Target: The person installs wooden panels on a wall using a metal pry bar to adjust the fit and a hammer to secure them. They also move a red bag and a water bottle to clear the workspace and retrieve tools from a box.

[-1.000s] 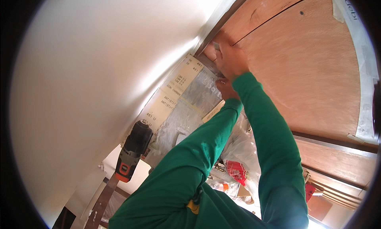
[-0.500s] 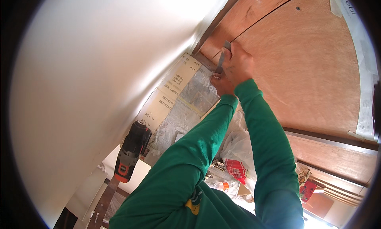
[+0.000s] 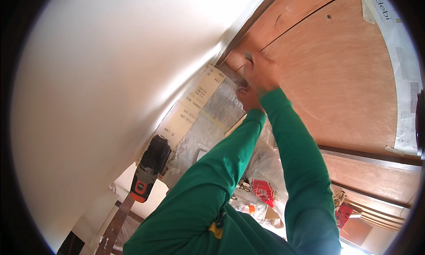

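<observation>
My right hand is closed around a grey flat strip, whose upper end sticks out past my fingers. The hand is slightly blurred and lies against the reddish-brown wooden panel, beside a dark groove that runs across it. Just below it is my left hand, its fingers curled close to the panel's dark lower edge. What the left fingers hold is hidden and too small to make out.
A black and orange cordless power tool stands at the left on a brown wooden bar. Pale printed sheets run beside the white curved surface. Plastic bags lie below my arms. White plastic sheeting is taped at the right.
My right hand has shifted slightly left and down along the groove, and less of the grey strip shows. My left hand has stayed near the panel's edge. The view has shifted slightly.
</observation>
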A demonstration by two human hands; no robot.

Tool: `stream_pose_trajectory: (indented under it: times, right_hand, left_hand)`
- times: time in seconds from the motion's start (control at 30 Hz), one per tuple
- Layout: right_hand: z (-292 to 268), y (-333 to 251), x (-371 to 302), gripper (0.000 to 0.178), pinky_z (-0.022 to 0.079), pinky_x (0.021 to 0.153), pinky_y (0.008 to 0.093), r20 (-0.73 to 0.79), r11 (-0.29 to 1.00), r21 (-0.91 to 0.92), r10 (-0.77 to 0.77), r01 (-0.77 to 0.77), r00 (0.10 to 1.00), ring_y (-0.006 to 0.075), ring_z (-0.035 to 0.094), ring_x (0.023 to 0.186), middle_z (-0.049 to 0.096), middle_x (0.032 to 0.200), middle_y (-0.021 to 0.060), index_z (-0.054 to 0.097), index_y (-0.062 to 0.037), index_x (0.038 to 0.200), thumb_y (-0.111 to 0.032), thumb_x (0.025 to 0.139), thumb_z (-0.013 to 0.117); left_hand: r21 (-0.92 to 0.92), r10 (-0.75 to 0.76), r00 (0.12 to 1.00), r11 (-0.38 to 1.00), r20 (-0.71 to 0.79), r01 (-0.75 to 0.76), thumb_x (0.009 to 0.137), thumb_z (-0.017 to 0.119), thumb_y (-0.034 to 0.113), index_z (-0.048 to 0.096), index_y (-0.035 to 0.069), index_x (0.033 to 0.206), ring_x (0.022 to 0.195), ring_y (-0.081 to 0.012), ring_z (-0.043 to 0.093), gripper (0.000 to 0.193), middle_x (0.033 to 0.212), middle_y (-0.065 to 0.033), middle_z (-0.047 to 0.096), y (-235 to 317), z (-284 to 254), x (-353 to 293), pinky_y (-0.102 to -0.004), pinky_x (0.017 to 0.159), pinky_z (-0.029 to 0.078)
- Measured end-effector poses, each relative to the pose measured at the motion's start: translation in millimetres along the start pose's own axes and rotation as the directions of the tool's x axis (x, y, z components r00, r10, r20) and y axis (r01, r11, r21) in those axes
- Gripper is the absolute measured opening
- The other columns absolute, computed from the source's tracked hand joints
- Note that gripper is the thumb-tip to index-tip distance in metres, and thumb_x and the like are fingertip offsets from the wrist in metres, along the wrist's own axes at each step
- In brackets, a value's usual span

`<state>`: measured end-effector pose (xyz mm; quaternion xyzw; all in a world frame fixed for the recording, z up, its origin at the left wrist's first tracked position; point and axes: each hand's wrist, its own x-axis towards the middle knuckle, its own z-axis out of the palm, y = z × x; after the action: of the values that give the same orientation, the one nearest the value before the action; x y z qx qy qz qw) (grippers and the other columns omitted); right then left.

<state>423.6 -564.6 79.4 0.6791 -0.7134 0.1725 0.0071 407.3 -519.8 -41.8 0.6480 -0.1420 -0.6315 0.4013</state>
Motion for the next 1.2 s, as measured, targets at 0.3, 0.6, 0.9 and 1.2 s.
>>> stream_pose_trajectory:
  times: [0.3, 0.6, 0.9, 1.2]
  right_hand:
    - [-21.1, 11.5, -26.0, 0.016, 0.053, 0.063, 0.0451, -0.174, 0.986, 0.159, 0.069, -0.041, 0.982, 0.0390, 0.065, 0.069, 0.065, 0.075, 0.0206, 0.060, -0.0023, 0.088, -0.018, 0.085, 0.065]
    - [2.9, -4.9, -5.4, 0.016, 0.052, 0.059, 0.0441, -0.213, 0.988, 0.122, -0.068, 0.096, 0.975, 0.0394, 0.063, 0.066, 0.063, 0.070, 0.0188, 0.058, -0.0039, 0.083, -0.018, 0.085, 0.066]
    - [36.2, -31.6, 19.3, 0.015, 0.053, 0.070, 0.0493, 0.108, 0.998, -0.017, -0.061, 0.063, 0.992, 0.0410, 0.065, 0.078, 0.067, 0.083, 0.0196, 0.063, -0.0060, 0.090, -0.020, 0.088, 0.059]
    - [-22.2, 18.1, -23.6, 0.017, 0.054, 0.063, 0.0412, -0.123, 0.980, 0.198, 0.050, -0.024, 0.991, 0.0334, 0.068, 0.071, 0.068, 0.078, 0.0169, 0.064, -0.0038, 0.094, -0.017, 0.084, 0.065]
  left_hand:
    - [-0.094, 0.209, 0.976, 0.975, 0.067, -0.203, 0.085, 0.060, 0.013, 0.039, 0.000, 0.124, 0.120, -0.0370, 0.047, 0.046, 0.127, -0.0202, 0.044, -9.5, -3.8, 13.9, -0.0490, 0.098, 0.043]
    - [-0.072, 0.075, 0.992, 0.994, -0.102, -0.083, 0.089, 0.058, 0.038, 0.044, 0.004, 0.106, 0.103, -0.0377, 0.060, 0.040, 0.108, -0.0168, 0.057, -12.5, 4.3, 30.1, -0.0495, 0.086, 0.049]
    - [-0.149, 0.054, 0.993, 0.986, -0.102, -0.069, 0.091, 0.054, 0.032, 0.046, 0.004, 0.111, 0.103, -0.0372, 0.060, 0.035, 0.110, -0.0174, 0.057, -20.6, 2.8, 26.2, -0.0474, 0.089, 0.047]
    - [-0.245, 0.014, 0.999, 0.969, -0.041, -0.023, 0.093, 0.048, 0.018, 0.045, 0.000, 0.119, 0.104, -0.0395, 0.058, 0.032, 0.115, -0.0194, 0.055, 15.6, -7.9, -3.2, -0.0471, 0.095, 0.042]
